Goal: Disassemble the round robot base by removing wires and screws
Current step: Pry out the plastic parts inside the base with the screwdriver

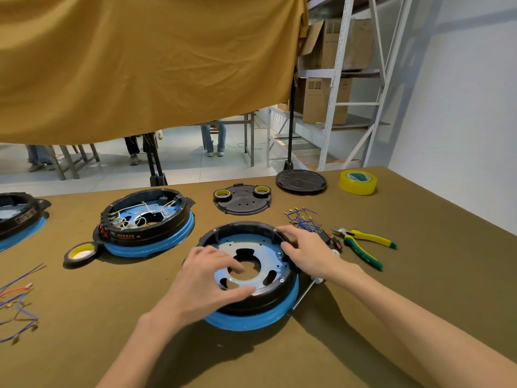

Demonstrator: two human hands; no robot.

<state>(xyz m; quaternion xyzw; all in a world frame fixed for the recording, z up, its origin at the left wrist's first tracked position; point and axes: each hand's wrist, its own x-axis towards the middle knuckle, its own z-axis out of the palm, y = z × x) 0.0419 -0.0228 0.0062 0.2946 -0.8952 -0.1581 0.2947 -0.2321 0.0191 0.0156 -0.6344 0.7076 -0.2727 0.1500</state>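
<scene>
the round base [251,309] lay flat on the olive table [419,289], a little toward 6 o'clock from the table's middle, its open side facing up to me. it was round, so it had no real long axis; its blue ring [246,322] sat at the bottom and the black wall above it. inside i saw the metal plate [251,245] with cut-out holes, and no wires in it.

my left hand [207,281] was on the rim at 7 o'clock, the fingers curled over the plate and the thumb on the near rim, so it held the base. my right hand [305,247] gripped the rim at 2 o'clock, fingers bent over the black edge. the two hands were apart, one on each side.

a screwdriver [305,292] lay just beside the base at 4 o'clock, partly under my right wrist. the pliers [363,245] and a bunch of blue wires [305,219] were near at 2 o'clock. a second base [148,222], with white wires inside, stood at 10 o'clock, near but not touching, with a roll of tape [81,252] beside it. a black cover [242,201] was at 12 o'clock. toward 6 o'clock the table was open until the near edge, only my arms were there.
</scene>
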